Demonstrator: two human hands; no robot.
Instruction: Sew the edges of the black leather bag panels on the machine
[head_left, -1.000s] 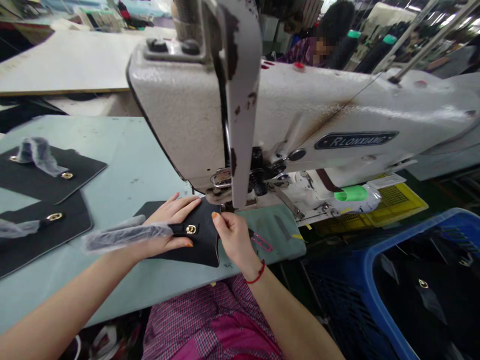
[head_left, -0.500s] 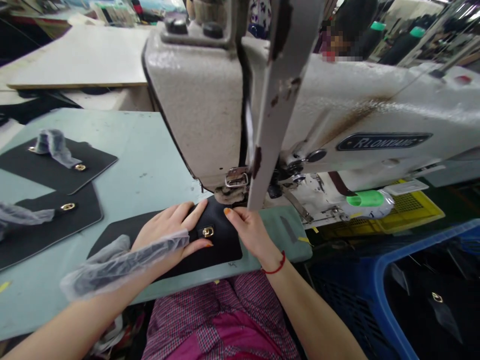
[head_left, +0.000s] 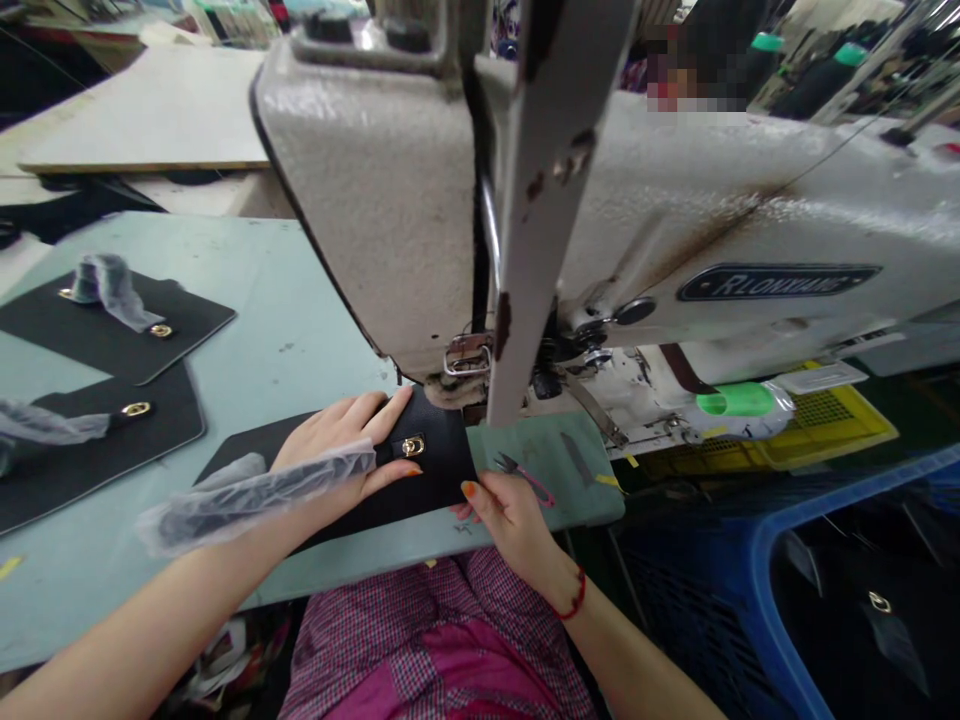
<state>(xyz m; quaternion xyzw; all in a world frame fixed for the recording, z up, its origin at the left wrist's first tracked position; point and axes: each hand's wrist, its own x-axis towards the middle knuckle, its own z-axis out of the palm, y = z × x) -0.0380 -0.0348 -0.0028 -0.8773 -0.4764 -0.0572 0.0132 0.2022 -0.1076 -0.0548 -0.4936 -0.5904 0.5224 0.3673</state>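
My left hand (head_left: 322, 432) lies spread on a black leather panel (head_left: 442, 450), index finger and thumb on either side of its gold clasp (head_left: 412, 446), while the plastic-wrapped strap (head_left: 255, 500) runs over the back of that hand and my wrist. The panel rests on the pale green counter (head_left: 247, 270), its far edge beneath the head of the sewing machine (head_left: 375, 200). My right hand (head_left: 514, 525) is at the panel's near right corner, thumb and fingers curled; I cannot tell whether they pinch the edge. Just beyond it lie pink-handled thread snips (head_left: 544, 492). To my left are 2 more clasped panels (head_left: 165, 425), overlapping. A blue basket (head_left: 757, 570) stands to my right.
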